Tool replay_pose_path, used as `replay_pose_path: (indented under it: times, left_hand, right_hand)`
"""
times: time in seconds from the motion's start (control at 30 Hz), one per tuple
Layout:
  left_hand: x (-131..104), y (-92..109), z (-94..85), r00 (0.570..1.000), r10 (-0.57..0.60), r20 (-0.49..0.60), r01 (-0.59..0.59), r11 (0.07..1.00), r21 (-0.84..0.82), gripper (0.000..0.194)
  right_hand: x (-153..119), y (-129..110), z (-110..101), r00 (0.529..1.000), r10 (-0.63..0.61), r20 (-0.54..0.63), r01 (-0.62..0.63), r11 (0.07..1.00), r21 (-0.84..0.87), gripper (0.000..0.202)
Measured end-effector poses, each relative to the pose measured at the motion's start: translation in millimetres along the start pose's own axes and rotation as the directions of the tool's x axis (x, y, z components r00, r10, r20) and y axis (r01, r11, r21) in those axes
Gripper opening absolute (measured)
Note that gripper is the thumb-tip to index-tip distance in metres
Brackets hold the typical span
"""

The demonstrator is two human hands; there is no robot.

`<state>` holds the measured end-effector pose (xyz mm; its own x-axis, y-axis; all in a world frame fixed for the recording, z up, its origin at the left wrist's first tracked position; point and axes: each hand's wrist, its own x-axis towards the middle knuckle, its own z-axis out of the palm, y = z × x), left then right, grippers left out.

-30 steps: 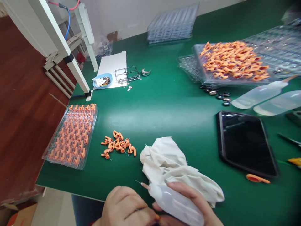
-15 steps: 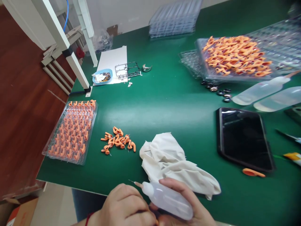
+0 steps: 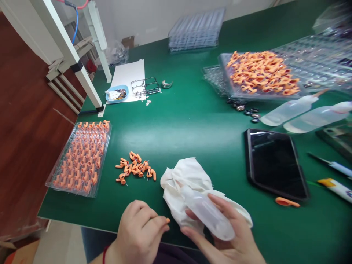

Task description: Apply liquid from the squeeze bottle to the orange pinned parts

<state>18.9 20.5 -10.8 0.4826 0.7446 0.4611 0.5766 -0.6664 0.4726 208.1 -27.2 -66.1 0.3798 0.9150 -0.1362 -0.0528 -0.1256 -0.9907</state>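
Note:
My right hand is closed around a translucent squeeze bottle, whose thin tip points up and left over the crumpled white cloth. My left hand, with a red cord at the wrist, is pinched shut on a small orange plastic part; only its end shows past the fingertips. A loose pile of similar orange parts, some with thin wires, lies beyond the left hand. Farther left, a clear plastic tray holds rows of them.
At right lie a black tablet-like device, a single orange piece and two more squeeze bottles. Behind them a tray is heaped with orange parts. A blue dish sits on white paper at the back left, near a metal post.
My hands have moved apart. The bottle has shifted right, its tip now over the cloth, and the left hand holds the orange part away from it. The view has shifted slightly.

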Motion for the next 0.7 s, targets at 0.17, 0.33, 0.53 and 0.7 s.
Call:
replay_pose_path:
  times: [0.17,0.33,0.53,0.7]
  left_hand:
    - [-3,-1,8.4,1.0,0.0,0.0,0.0,1.0,0.028,0.008]
    - [0,2,11.6,1.0,0.025,-0.017,-0.024,0.999,0.046,0.008]
    - [2,4,12.5,0.994,0.097,-0.045,-0.096,0.995,0.01,0.007]
    - [1,5,7.2,0.991,0.099,-0.09,-0.101,0.995,-0.023,0.006]
  right_hand:
    - [-1,-2,11,0.997,-0.029,-0.068,0.022,0.995,-0.096,0.065]
    - [-1,-9,15,0.999,-0.041,-0.03,0.038,0.997,-0.074,0.058]
    - [0,-9,21,0.998,-0.066,-0.017,0.064,0.994,-0.085,0.051]
    - [8,-10,18,0.996,-0.072,-0.047,0.068,0.993,-0.093,0.052]
